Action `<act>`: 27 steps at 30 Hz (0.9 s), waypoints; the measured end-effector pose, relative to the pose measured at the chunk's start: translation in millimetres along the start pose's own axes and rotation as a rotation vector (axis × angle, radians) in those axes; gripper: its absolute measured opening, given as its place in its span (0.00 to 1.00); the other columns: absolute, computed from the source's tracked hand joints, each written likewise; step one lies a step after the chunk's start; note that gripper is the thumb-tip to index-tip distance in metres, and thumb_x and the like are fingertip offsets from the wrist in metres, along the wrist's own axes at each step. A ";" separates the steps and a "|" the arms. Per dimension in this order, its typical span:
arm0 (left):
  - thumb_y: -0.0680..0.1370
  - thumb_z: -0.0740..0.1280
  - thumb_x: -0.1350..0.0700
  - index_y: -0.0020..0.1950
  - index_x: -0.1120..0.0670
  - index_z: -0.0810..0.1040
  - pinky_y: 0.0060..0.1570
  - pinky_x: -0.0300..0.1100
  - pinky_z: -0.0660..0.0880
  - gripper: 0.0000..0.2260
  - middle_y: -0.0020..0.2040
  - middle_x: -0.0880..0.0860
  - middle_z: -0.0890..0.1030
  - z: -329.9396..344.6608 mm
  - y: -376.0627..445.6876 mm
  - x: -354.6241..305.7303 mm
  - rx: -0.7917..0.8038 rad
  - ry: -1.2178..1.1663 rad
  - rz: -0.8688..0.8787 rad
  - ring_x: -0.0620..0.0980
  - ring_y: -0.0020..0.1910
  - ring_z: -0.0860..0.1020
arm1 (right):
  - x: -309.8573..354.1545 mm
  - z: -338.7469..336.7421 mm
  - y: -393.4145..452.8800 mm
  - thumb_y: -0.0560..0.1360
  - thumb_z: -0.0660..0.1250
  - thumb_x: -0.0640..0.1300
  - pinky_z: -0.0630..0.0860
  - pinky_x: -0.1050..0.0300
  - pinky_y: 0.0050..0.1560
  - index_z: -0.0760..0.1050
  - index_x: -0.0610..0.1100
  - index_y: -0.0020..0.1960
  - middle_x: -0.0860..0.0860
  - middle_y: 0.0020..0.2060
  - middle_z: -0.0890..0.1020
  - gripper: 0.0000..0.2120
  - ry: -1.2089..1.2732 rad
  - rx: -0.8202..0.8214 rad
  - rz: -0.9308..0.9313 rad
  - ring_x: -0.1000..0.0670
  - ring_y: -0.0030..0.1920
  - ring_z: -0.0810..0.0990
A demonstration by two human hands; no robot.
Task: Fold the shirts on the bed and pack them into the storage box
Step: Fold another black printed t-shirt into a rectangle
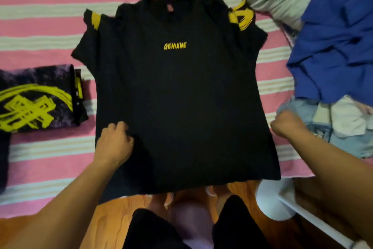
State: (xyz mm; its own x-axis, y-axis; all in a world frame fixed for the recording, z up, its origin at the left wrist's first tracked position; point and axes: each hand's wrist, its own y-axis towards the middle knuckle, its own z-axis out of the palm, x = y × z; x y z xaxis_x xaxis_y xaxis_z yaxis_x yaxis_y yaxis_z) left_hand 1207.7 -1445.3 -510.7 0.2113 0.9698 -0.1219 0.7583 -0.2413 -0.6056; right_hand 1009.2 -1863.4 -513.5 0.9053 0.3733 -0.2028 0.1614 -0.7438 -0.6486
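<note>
A black shirt (181,97) lies flat on the striped bed (40,154), its bottom hanging over the near edge. The left hand (114,144) and right hand (286,123) each pinch a side of it with curled fingers.

A pink-and-white striped bed (50,33) carries a spread black T-shirt (181,97). Left of it lies a folded purple shirt (38,99); right, a pile of clothes (333,47)

A white plastic object (282,200) stands on the orange wooden floor (113,220).

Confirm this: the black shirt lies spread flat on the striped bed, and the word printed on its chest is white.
Not quite. The head view shows the black shirt spread flat on the striped bed, but the word on its chest is yellow, not white.
</note>
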 end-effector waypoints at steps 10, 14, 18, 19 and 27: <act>0.83 0.63 0.47 0.80 0.51 0.62 0.71 0.52 0.69 0.26 0.76 0.55 0.65 -54.6 167.4 -193.7 -0.032 0.075 0.435 0.56 0.74 0.66 | 104.4 -129.2 133.4 0.77 0.63 0.41 0.71 0.54 0.45 0.77 0.40 0.51 0.38 0.54 0.81 0.06 0.152 -0.225 -0.276 0.39 0.46 0.76; 0.84 0.55 0.41 0.83 0.47 0.42 0.80 0.55 0.50 0.33 0.84 0.55 0.44 -47.8 260.9 -241.2 -0.269 0.187 0.520 0.59 0.82 0.45 | 148.9 -144.9 207.2 0.79 0.64 0.46 0.74 0.48 0.57 0.75 0.39 0.65 0.37 0.63 0.78 0.17 0.256 -0.320 -0.322 0.36 0.62 0.77; 0.84 0.46 0.37 0.82 0.42 0.37 0.78 0.58 0.38 0.30 0.83 0.50 0.38 -45.9 340.9 -276.8 -0.359 0.264 0.527 0.56 0.82 0.37 | 188.1 -139.0 255.5 0.78 0.67 0.55 0.69 0.45 0.66 0.68 0.36 0.71 0.37 0.68 0.71 0.29 0.278 -0.433 -0.329 0.36 0.69 0.70; 0.83 0.44 0.36 0.82 0.40 0.36 0.78 0.59 0.37 0.30 0.83 0.49 0.37 -43.1 355.3 -282.7 -0.341 0.263 0.525 0.55 0.81 0.36 | 195.7 -134.7 261.2 0.78 0.68 0.58 0.69 0.45 0.65 0.67 0.36 0.70 0.37 0.67 0.71 0.31 0.267 -0.451 -0.342 0.36 0.68 0.69; 0.75 0.34 0.27 0.79 0.33 0.35 0.78 0.60 0.35 0.33 0.83 0.47 0.36 -29.9 378.0 -286.6 -0.258 0.141 0.483 0.50 0.81 0.34 | 132.8 -140.6 234.6 0.84 0.59 0.49 0.72 0.40 0.52 0.69 0.37 0.60 0.31 0.57 0.77 0.14 0.430 -0.652 -0.005 0.29 0.58 0.76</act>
State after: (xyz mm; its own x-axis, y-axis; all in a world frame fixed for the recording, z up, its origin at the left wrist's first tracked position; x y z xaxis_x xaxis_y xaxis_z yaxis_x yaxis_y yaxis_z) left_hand 1452.2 -1815.5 -681.2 0.6387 0.7372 -0.2205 0.6776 -0.6746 -0.2928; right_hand 1222.5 -2066.4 -589.4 0.9553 0.2285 0.1874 0.2432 -0.9681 -0.0594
